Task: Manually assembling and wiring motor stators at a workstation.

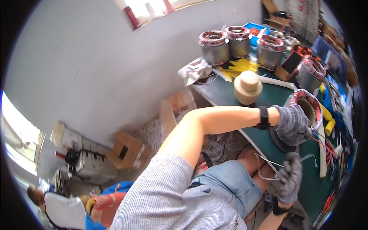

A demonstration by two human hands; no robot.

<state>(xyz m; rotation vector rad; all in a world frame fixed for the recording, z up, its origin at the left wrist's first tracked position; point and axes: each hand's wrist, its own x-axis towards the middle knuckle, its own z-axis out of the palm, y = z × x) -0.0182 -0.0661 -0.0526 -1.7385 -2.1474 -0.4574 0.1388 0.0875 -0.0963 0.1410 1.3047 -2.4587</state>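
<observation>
A motor stator with red and white wound coils lies tilted on the green bench, its toothed bore showing. My left hand, in a grey knit glove, is closed against the stator's near rim; its fingertips are partly hidden. Lower down, my right hand, also gloved and smeared a little by motion, is closed on a thin white lacing tape. The tape loops out beside the bench edge over my lap. A dark round base shows beneath the left hand.
A cream stepped round block stands on the green bench. More stators line the back, near yellow strips. Wires and tools crowd the right side. A cardboard box sits on the floor; another person is at lower left.
</observation>
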